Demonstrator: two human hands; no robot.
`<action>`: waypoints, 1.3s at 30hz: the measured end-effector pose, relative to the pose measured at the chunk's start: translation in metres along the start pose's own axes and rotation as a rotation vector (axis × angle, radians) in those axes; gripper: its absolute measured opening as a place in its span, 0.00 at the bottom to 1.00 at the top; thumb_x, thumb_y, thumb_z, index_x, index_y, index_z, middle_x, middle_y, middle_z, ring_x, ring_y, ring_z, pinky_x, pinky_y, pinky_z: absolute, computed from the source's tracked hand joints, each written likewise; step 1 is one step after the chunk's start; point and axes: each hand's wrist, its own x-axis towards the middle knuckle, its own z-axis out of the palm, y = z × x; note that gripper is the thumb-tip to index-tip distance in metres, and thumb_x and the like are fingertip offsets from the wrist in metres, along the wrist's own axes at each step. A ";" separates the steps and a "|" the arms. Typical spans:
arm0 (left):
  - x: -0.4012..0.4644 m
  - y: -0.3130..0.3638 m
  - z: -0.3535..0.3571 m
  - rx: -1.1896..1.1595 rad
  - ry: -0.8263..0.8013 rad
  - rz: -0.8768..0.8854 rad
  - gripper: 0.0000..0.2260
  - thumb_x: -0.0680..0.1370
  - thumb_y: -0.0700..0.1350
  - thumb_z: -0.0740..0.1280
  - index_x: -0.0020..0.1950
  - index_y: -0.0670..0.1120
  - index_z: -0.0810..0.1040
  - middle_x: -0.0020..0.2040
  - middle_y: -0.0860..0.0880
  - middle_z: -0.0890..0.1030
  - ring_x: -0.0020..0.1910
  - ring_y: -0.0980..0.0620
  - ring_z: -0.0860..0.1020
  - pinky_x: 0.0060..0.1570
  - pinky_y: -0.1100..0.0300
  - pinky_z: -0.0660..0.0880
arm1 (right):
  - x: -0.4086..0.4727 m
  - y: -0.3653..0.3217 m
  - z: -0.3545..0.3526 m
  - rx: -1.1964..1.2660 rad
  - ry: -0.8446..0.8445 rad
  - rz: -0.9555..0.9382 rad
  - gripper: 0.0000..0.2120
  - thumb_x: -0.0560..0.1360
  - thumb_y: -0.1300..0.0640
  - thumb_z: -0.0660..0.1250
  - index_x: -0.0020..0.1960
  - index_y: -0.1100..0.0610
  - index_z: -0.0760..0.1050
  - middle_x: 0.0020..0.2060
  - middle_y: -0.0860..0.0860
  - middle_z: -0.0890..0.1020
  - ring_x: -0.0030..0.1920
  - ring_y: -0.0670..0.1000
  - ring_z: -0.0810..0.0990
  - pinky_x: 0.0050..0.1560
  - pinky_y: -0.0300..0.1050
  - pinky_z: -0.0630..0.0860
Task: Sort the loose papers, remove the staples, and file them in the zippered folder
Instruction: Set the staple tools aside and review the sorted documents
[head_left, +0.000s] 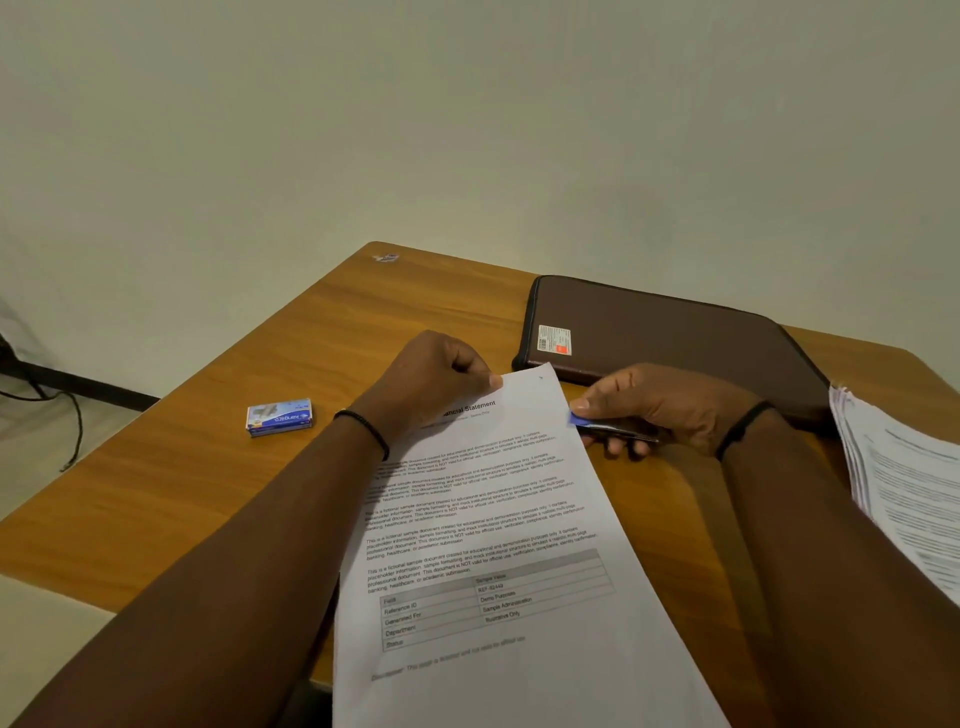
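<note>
Nearest the camera, the document (498, 545) runs from the bottom edge up the middle of the surface (182, 493), printed side up, its near end hanging past the front edge. The heading reads in part "Statement", and a small dark mark sits near the far right corner; whether that is a staple or only its holes cannot be told.

Further up, the left hand (431, 382) pinches the sheet's far left corner between thumb and curled fingers. The right hand (649, 405) lies just beside the right edge, fingers curled round a blue-tipped tool (597, 423), probably a staple remover, with the tip touching or almost touching the paper's edge.

At the right edge, a stack (904, 499) of more papers fans out, partly out of frame. Left, well apart from the hands, a small staple box (279, 415) rests alone.

Farthest, the brown folder (660, 343) lies flat and appears zipped, just beyond the right hand.

The step looks like staple removal or checking the corner. The risks, as I judge them:
- a tear at the corner, if the tool pries while the pinch pulls the sheet the other way
- the sheet sliding off the front edge, since so much overhangs
- the right forearm nudging the fanned stack and mixing the pages
- a loose staple lost on the wood-grain surface
</note>
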 end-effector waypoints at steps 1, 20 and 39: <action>0.000 0.000 0.000 -0.011 -0.001 0.002 0.13 0.77 0.41 0.73 0.38 0.32 0.79 0.38 0.30 0.80 0.32 0.47 0.72 0.30 0.60 0.71 | 0.001 0.001 0.000 0.013 0.013 -0.015 0.16 0.69 0.46 0.70 0.49 0.57 0.83 0.43 0.54 0.86 0.32 0.47 0.78 0.29 0.36 0.73; 0.001 0.002 0.000 0.024 0.007 0.039 0.12 0.77 0.40 0.73 0.36 0.34 0.80 0.31 0.44 0.81 0.26 0.58 0.72 0.28 0.65 0.70 | 0.005 0.016 0.005 0.327 0.192 -0.197 0.24 0.67 0.56 0.74 0.61 0.61 0.76 0.39 0.56 0.83 0.30 0.48 0.77 0.27 0.38 0.77; 0.002 -0.001 -0.001 -0.017 -0.002 0.007 0.12 0.76 0.41 0.73 0.37 0.35 0.81 0.38 0.34 0.82 0.32 0.48 0.74 0.34 0.57 0.72 | -0.005 0.008 0.003 0.159 0.065 -0.098 0.23 0.69 0.52 0.69 0.61 0.62 0.75 0.37 0.54 0.83 0.31 0.48 0.78 0.31 0.38 0.77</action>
